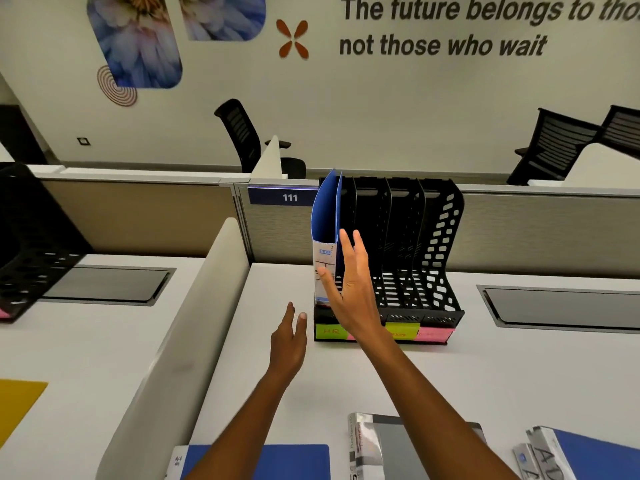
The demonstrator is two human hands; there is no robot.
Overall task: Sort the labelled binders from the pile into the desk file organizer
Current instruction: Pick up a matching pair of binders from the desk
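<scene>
On the far left, across the divider (pixel 194 306), part of a second black rack (pixel 31 237) and a yellow sheet (pixel 17 407) lie outside the work. On the desk (pixel 485 368) the left hand (pixel 289 344) hovers with fingers straight and relaxed, holding nothing, just short of the organizer (pixel 408 258). Below it, at the near edge, a blue binder (pixel 277 462) waits flat.

Next comes the blue binder (pixel 325 230) standing in the leftmost slot, above the green tab marked HR (pixel 330 331); its covers splay apart at the top. The right hand (pixel 349 285) is laid against its spine end, fingers straight, thumb on the spine label and the fingers on the cover's right side, steadying rather than clutching.

To finish this step well, I would press the covers together and push the binder back until it seats against the rear of the slot, upright, before letting go; the free left hand could brace the organizer's front so it does not slide. Check that the spine label matches the tab.

Further right, the other slots stand unfilled, with yellow and pink tabs too blurred to read. At the near right, a grey binder (pixel 398 445) and another blue one (pixel 588 455) remain in the pile.
</scene>
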